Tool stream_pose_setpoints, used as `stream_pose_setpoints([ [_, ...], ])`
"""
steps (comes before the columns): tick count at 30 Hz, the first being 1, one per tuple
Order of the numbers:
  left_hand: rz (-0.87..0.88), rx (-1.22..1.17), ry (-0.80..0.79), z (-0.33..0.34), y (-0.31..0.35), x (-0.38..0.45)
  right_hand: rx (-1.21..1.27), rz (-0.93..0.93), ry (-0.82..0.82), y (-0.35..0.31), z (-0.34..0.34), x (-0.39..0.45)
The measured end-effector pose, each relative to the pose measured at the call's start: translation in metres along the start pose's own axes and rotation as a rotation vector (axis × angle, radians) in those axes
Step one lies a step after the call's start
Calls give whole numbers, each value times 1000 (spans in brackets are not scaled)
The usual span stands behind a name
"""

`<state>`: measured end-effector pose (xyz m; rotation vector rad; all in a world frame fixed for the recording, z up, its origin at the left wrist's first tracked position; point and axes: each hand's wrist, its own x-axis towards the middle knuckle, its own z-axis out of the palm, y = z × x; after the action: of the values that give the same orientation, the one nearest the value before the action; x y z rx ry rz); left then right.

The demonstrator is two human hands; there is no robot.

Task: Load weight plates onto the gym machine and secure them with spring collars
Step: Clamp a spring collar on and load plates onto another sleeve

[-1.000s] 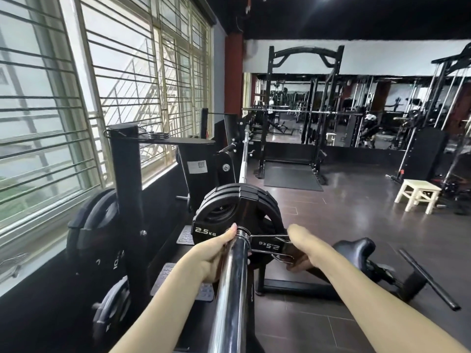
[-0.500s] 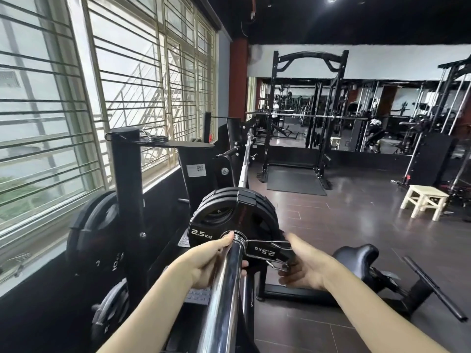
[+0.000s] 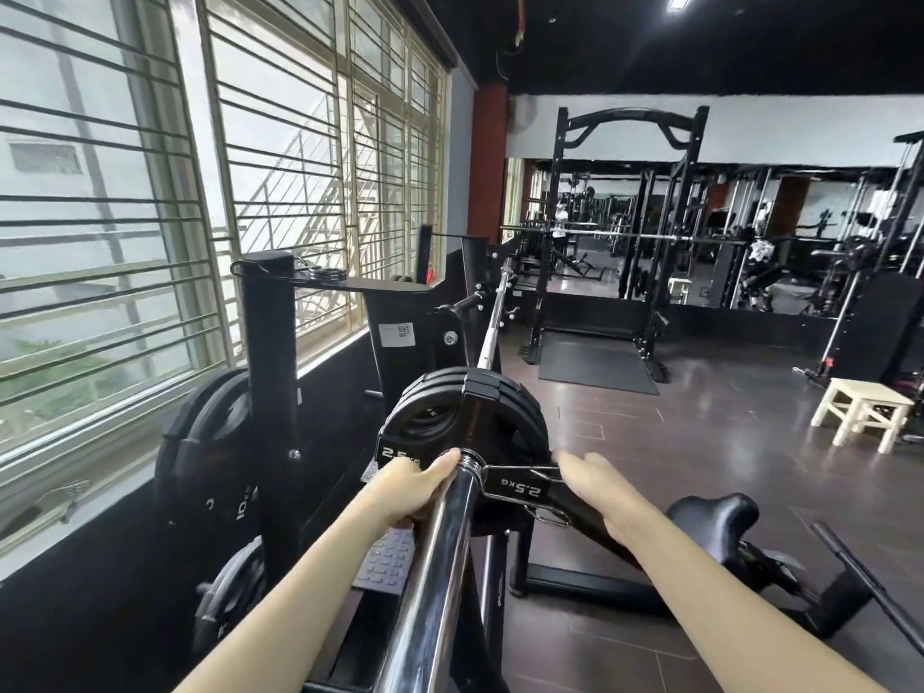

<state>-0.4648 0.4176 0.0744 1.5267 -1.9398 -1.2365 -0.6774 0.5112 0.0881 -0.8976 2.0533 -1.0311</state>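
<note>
Several plates (image 3: 462, 422), the nearest marked 2.5 kg, already sit stacked on the chrome sleeve (image 3: 435, 557) that runs from the near edge toward the far end of the bar. A spring collar (image 3: 492, 475) is wound round the sleeve right against the outermost plate, its wire handles sticking out to the right. So on this end the loading looks done and the collar looks seated; what may be left is letting go and checking that it bites, and whether the far end is loaded cannot be told. The left hand (image 3: 407, 492) is curled on the sleeve just short of the collar, thumb reaching up to the coil. The right hand (image 3: 592, 487) lies at the handle ends with fingers fairly straight, touching or just off them; whether it squeezes them I cannot tell. To the left stands a black rack (image 3: 265, 372) with bigger plates hung low and spare collars on its top ledge, under a barred window (image 3: 175, 192). The floor (image 3: 700, 442) is dark glossy tile; a power rack (image 3: 630, 227) stands before a far mirror wall, and a pale wooden stool (image 3: 862, 415) is to the right.
</note>
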Motion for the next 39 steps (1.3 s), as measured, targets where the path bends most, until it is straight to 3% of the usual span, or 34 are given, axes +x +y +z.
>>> stream_pose_setpoints([
  [1,92,197,161,-10,3,-1,-9,-109,38,-3,-6,-1],
  [3,255,313,414,-31,17,-4,19,-289,-17,-11,-17,-1],
  [5,419,337,488,-47,29,0,-68,-393,-142,-20,-24,0],
  [8,545,356,291,-56,44,15,-206,-446,-179,-31,-18,14],
  [10,512,316,151,-54,46,29,-123,-421,-190,-35,-13,24],
  [15,488,191,-11,-52,37,49,-48,-419,-204,-28,-6,29],
  [35,504,106,64,-43,31,47,-65,-455,-163,-24,-3,27],
  [39,423,166,55,-49,34,42,-20,-433,-182,-25,-6,29],
])
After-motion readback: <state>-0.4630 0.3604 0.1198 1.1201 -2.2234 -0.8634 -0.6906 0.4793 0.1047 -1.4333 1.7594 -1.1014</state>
